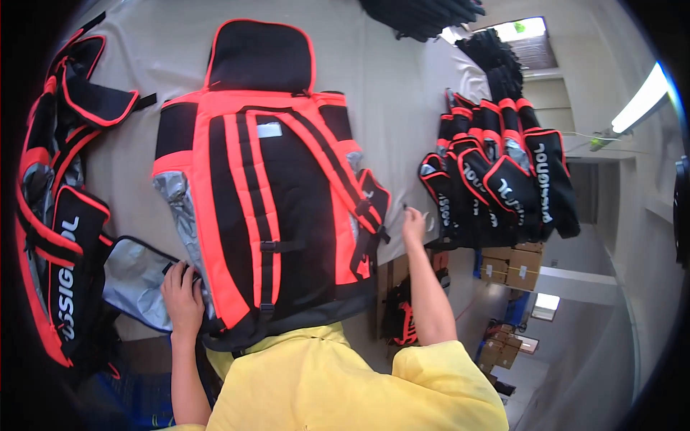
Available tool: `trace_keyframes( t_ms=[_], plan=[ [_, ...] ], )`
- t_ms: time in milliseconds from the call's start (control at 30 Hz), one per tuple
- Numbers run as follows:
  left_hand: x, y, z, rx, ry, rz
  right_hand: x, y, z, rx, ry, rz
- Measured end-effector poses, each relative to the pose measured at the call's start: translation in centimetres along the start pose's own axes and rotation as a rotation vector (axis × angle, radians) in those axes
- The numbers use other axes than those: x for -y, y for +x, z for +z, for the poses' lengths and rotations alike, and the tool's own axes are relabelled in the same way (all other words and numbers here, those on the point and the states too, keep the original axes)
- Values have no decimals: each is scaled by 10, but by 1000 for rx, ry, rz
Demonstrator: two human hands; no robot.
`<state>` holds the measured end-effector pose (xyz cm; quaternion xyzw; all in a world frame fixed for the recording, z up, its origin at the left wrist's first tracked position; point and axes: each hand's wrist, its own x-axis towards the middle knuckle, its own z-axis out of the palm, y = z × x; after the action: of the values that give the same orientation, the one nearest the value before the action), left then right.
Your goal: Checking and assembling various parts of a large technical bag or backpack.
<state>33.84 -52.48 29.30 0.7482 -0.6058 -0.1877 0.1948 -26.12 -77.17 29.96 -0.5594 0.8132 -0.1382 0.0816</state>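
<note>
A large black and neon-orange backpack (298, 215) lies on the grey-covered table in front of me, its straps facing up and its top flap (262, 57) spread away from me. At its lower left a silver-lined side flap (136, 276) is folded outward. My left hand (182, 298) is closed at the flap's black-trimmed edge, beside the bag's lower left side. To the right of the bag, my right hand (414, 227) is raised over the table's edge with its fingers pinched together. Something small and dark shows at those fingertips, too small to name.
Another black and orange bag (79, 237) lies at the far left. Several similar bags (503, 172) are piled at the right end of the table (388, 93). Black items (424, 14) are heaped at the back. Cardboard boxes (510, 267) stand beyond on the right.
</note>
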Motion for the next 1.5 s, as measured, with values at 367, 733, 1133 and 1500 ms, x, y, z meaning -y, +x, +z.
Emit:
trace_keyframes(
  t_ms=[367,733,1133,1500],
  plan=[
    [1,49,7,144,-6,7,-157,86,31,204,-293,187],
    [44,64,15,336,188,392,205,-112,-55,256,644,-311],
    [72,98,19,863,-462,240,393,-315,13,554,-1,-1006],
    [78,109,7,962,-630,234,392,-321,44,396,-168,-1177]
  ],
)
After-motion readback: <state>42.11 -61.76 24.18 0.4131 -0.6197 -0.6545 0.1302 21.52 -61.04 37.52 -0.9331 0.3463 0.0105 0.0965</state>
